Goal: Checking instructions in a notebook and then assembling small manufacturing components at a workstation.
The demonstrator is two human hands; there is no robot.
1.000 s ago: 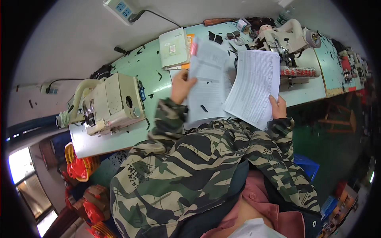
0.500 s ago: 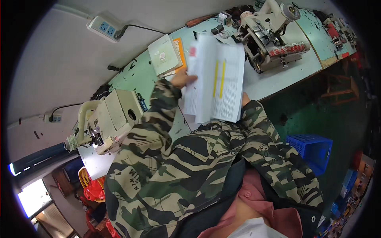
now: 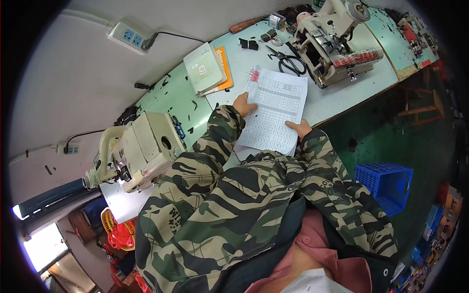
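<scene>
I have the table (image 3: 337,102) spread ahead, one sewing machine (image 3: 332,41) on its right side and a second machine (image 3: 146,139) on its left. Between them is the stack of printed sheets (image 3: 276,111), right in front of the jacket; whether it rests on the table or sits slightly above, I can't tell. The top page lies flat and face up, with lower edges peeking out at the bottom right, so I judge the sheets gathered but not fully squared. They are also not yet set down: my left hand (image 3: 244,104) pinches the left edge, thumb on top, and my right hand (image 3: 300,129) has a similar grip on the right edge, its fingers mostly hidden. Beyond lie a pale green notebook (image 3: 205,63), partly over an orange notebook (image 3: 223,61), and black scissors (image 3: 282,57). A pink clip (image 3: 254,76) sits at the stack's top left corner.
</scene>
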